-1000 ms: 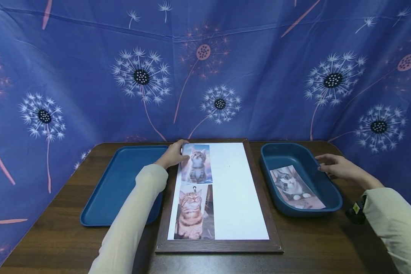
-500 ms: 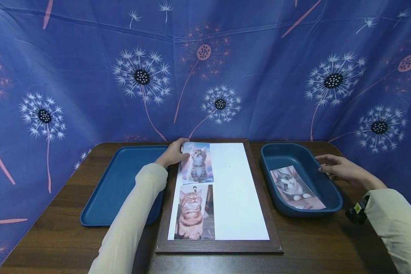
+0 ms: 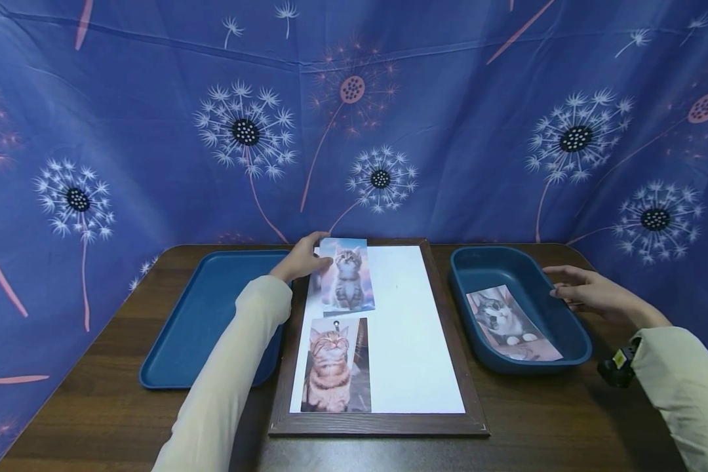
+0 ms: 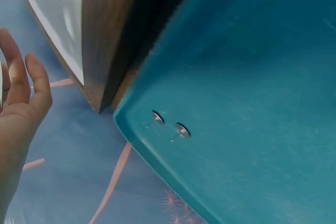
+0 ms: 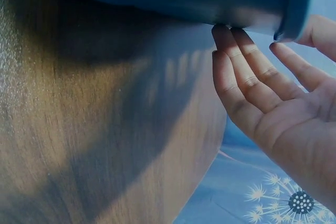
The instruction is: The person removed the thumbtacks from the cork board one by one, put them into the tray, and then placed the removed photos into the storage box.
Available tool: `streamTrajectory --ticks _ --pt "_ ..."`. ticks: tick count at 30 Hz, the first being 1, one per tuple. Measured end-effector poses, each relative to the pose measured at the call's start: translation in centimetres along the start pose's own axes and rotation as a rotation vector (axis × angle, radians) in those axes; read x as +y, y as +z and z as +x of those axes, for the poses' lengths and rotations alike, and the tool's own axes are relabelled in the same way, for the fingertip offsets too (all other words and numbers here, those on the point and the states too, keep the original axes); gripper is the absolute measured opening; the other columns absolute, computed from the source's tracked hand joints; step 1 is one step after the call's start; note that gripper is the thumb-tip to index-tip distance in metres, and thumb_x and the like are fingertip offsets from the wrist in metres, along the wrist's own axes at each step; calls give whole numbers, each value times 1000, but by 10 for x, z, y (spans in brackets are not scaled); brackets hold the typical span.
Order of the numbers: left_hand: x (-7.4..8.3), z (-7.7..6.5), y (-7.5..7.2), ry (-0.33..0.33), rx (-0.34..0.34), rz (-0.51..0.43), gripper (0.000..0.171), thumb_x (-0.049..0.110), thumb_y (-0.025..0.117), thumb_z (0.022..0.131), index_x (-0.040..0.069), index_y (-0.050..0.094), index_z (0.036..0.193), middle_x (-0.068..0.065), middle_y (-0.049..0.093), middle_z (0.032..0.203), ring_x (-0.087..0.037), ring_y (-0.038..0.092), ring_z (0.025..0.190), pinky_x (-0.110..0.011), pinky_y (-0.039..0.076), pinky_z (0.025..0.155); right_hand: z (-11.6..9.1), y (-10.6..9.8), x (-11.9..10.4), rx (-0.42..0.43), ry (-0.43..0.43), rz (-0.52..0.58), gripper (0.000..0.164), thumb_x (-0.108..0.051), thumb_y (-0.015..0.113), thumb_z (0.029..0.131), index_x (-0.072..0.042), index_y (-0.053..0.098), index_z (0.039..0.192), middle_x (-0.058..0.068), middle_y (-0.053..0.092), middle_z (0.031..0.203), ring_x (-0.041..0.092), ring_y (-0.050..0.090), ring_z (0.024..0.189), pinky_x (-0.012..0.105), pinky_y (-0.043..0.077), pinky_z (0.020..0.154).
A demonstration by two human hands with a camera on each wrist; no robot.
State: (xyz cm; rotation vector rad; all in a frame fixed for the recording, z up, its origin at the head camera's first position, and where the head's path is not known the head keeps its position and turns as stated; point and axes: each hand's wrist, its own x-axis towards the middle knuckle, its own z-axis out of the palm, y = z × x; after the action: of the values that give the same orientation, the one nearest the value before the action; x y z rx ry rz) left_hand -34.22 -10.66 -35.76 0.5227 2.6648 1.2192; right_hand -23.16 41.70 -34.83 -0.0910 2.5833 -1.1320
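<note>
My left hand pinches the upper left edge of a grey kitten photo, thumb on top, over the upper left of a white board in a brown frame. Just below it lies an orange cat photo, with a pin at its top edge. My right hand grips the right rim of a deep blue bin. In the right wrist view its fingers press the outer wall, with the thumb at the rim. Inside the bin lies a grey and white cat photo.
Left of the frame is a flat blue tray, partly behind my left sleeve. In the left wrist view, two metal thumbtacks lie in its corner. A blue dandelion-patterned cloth hangs right behind the wooden table.
My left hand has lifted the grey kitten photo and shifted it slightly right and toward the far edge of the board. The right hand stays at the bin's rim.
</note>
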Motion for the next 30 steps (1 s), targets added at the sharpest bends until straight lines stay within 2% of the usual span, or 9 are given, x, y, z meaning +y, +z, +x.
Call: streamTrajectory --ticks 8,17,23,30 --pt "13 3 4 0 -20 -62 62 16 61 87 15 31 142 -12 28 145 -31 45 121 -44 44 92 1 -2 3 -8 1 24 65 -32 48 95 0 16 143 30 36 133 8 57 93 37 49 78" --pt "31 9 14 31 -46 -109 61 13 60 88 14 31 141 -11 29 145 -30 51 114 -41 45 90 1 -4 4 -13 0 26 69 -31 49 94 -1 12 144 31 39 131 8 57 91 34 48 75" --pt "44 13 24 49 -63 -81 61 14 61 88 16 32 141 -10 29 146 -28 51 115 -39 46 89 0 -3 5 -2 2 15 68 -30 48 94 -1 13 144 29 39 129 11 56 89 33 48 73" --pt "58 18 37 88 -101 -95 61 12 60 88 15 31 141 -11 28 146 -27 50 116 -36 47 86 1 -3 7 -13 -12 30 67 -31 47 95 -2 13 145 34 33 136 15 58 100 45 49 82"
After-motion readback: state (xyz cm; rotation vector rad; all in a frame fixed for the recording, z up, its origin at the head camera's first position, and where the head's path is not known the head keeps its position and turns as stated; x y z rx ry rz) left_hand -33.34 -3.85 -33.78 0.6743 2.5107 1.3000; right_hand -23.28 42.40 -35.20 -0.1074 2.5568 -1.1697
